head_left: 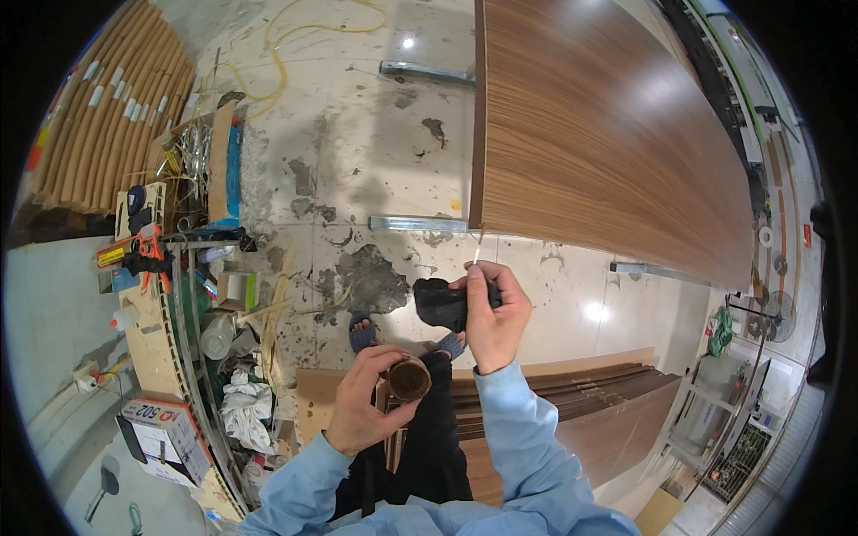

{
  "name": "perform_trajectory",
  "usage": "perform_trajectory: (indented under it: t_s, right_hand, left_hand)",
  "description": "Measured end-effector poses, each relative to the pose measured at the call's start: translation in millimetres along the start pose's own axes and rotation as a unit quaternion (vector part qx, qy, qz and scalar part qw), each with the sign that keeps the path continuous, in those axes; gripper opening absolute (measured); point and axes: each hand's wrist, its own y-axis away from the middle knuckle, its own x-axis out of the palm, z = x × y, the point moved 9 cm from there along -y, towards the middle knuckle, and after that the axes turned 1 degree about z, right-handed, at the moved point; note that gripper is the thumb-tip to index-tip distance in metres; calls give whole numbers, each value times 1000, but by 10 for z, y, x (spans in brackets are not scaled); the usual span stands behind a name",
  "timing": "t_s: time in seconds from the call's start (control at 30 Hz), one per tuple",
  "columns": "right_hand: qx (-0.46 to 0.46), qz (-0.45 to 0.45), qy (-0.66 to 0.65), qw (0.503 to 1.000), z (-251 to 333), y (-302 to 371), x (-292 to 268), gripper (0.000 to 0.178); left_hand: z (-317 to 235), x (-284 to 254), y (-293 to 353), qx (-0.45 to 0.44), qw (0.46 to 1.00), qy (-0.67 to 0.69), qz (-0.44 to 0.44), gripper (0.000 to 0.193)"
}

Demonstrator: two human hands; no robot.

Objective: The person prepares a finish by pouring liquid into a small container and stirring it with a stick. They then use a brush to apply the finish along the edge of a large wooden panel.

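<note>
My left hand (368, 398) is wrapped round a small round cup (409, 380) with something brown inside. In my right hand (497, 320) a thin pale stick (477, 252) is pinched between thumb and finger. Its far end reaches the near left corner of a large wood-grain panel (608, 134); I cannot tell whether it touches. A bunched black cloth (438, 304) is also held in that hand, hanging out to its left. The cup sits lower and to the left of the cloth, apart from it.
Metal bars (418, 224) stick out beneath the panel. More brown boards (572, 406) lie stacked at the near right. On the left, a cluttered shelf (165, 339) holds an orange tool (147, 257) and a printed box (163, 439). Long cardboard packages (107, 116) lean at the far left.
</note>
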Motion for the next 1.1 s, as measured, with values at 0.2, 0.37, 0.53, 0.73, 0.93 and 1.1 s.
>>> perform_trajectory:
  t_s: [0.2, 0.37, 0.53, 0.73, 0.93, 1.1]
  right_hand:
    - [15, -50, -24, 998, -42, -16, -170, 12]
    - [-12, -28, 0, 1000, -122, -61, -171, 12]
    - [25, -145, -87, 985, -288, -62, -731, 14]
    - [-153, -267, 0, 952, 246, -194, -1288, 11]
    - [-369, -165, 132, 905, 387, -512, -519, 21]
    - [-412, -275, 319, 808, -85, -741, -1205, 26]
  left_hand:
    - [-3, 42, -3, 11, 1000, -11, 5, 61]
    - [16, 68, -14, 7, 1000, 0, 8, 62]
    - [-6, 44, -14, 7, 1000, -19, 16, 61]
    - [29, 45, -46, -15, 1000, -2, 9, 61]
    - [-31, 152, -69, -8, 997, -64, 42, 59]
    - [28, 207, -83, -46, 998, -35, 34, 59]
